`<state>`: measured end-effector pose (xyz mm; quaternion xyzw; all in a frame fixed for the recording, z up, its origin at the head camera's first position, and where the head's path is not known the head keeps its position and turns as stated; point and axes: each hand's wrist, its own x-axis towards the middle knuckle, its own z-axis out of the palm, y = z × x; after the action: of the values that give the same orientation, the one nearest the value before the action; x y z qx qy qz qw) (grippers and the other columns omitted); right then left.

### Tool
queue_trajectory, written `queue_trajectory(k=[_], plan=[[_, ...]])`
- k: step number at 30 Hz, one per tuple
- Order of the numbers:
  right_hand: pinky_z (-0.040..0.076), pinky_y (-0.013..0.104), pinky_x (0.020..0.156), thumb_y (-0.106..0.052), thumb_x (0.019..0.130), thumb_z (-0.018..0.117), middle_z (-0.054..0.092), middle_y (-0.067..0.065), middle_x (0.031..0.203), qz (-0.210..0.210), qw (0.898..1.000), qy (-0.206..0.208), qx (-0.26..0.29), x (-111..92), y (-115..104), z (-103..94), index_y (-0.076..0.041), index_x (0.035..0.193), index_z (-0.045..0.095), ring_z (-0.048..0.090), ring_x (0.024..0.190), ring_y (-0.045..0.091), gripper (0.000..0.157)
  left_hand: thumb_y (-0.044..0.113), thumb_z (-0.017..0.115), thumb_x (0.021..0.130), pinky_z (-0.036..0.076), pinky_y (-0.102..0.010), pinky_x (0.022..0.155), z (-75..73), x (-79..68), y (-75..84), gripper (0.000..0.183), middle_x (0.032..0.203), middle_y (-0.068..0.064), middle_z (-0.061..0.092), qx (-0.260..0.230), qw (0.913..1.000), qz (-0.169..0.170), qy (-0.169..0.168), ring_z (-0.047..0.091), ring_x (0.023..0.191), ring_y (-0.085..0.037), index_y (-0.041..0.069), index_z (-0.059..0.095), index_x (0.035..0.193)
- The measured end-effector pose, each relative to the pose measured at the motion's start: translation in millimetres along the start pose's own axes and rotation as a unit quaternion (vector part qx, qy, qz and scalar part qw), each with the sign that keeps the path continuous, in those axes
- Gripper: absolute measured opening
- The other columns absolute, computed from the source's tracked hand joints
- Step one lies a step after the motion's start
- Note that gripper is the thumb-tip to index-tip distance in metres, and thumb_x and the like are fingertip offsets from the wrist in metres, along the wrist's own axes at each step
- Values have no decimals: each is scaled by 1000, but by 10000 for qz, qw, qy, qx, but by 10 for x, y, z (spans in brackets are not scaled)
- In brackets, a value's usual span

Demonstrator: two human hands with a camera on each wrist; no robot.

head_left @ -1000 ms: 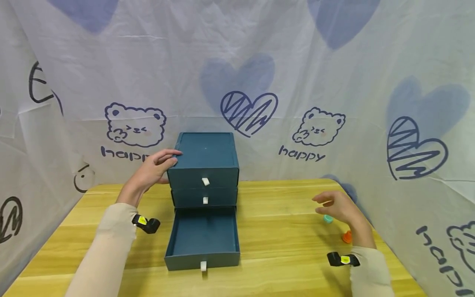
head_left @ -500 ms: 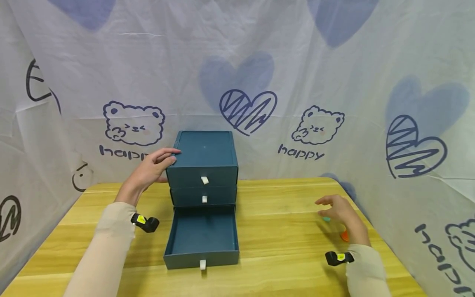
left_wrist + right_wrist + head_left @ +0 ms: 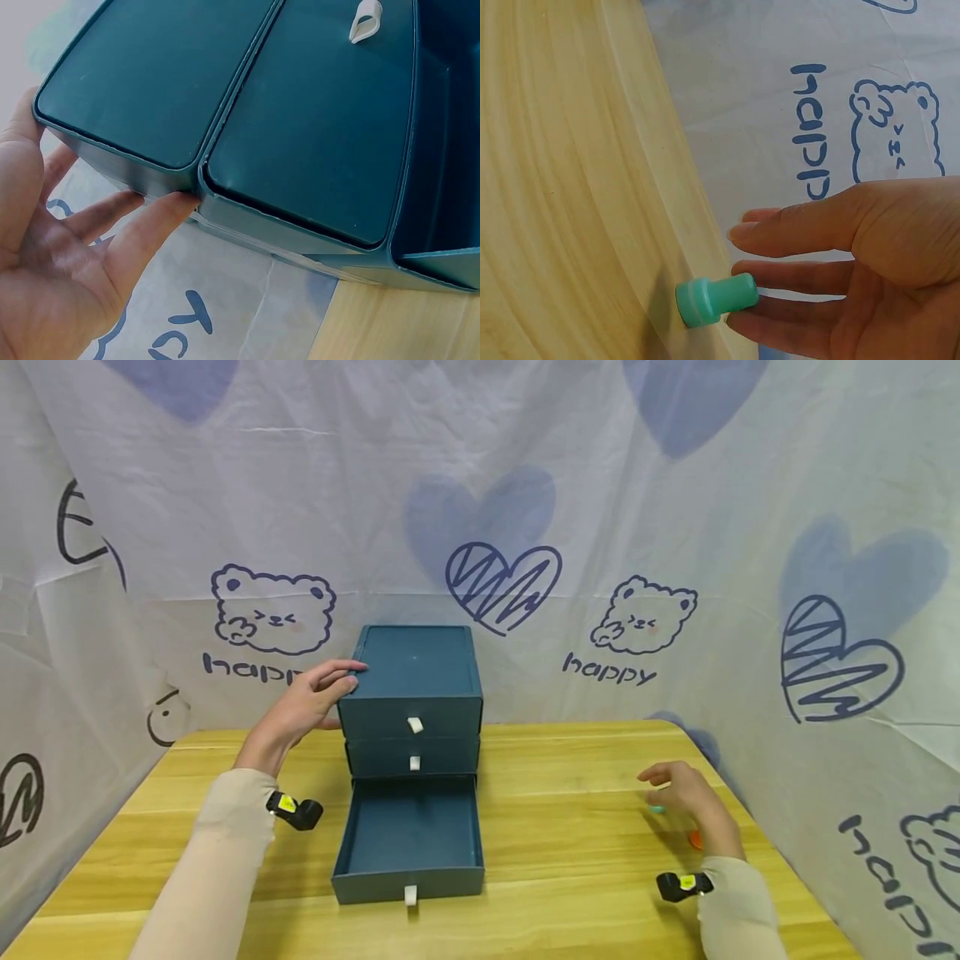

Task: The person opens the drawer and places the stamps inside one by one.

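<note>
A dark teal desktop drawer unit (image 3: 412, 718) stands on the table with its bottom drawer (image 3: 411, 843) pulled out, nothing inside it. My left hand (image 3: 307, 706) rests on the unit's left side, fingers at the upper edge. In the left wrist view, that hand's fingertips (image 3: 176, 201) press the side panel. Over the table's right part, my right hand (image 3: 682, 789) hovers with fingers loosely bent. Close to its fingertips a small green stepped cylinder (image 3: 712, 300) stands on the wood, narrow end up; no grip on it shows. The head view mostly hides it behind the hand.
A small orange piece (image 3: 696, 839) sits by the right wrist, partly hidden. White pull tabs (image 3: 415, 725) mark the drawer fronts. A printed cloth (image 3: 480, 527) hangs behind and beside the wooden table (image 3: 555, 827).
My right hand has lowered slightly towards the green stepped cylinder, covering more of it and the orange piece. The left hand and the drawer unit hold still.
</note>
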<state>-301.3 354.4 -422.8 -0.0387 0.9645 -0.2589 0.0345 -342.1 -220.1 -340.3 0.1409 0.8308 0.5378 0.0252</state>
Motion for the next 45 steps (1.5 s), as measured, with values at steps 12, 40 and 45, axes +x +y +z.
queue_trajectory(k=[12,40,45], plan=[[55,56,93,1,84,73,71,31,117,-126,9996,119,242,21,58,47,7,121,69,66,110,49,38,41,47,110,48,-68,106,1,6,12,51,171,-18,24,-16,10000,25,19,24,157,-44,18,44,155],[59,36,69,0,95,68,68,23,107,243,9924,-411,1132,32,59,201,4,116,70,64,83,24,21,42,48,109,50,-68,105,-2,10,-19,52,171,-18,22,10,10000,36,22,24,157,-44,19,43,156],[60,38,67,2,95,67,69,24,102,-293,9910,-667,1121,11,20,165,8,115,68,66,76,24,20,41,48,109,50,-68,105,0,9,-15,52,171,-18,22,8,10000,16,24,24,157,-44,19,43,156]])
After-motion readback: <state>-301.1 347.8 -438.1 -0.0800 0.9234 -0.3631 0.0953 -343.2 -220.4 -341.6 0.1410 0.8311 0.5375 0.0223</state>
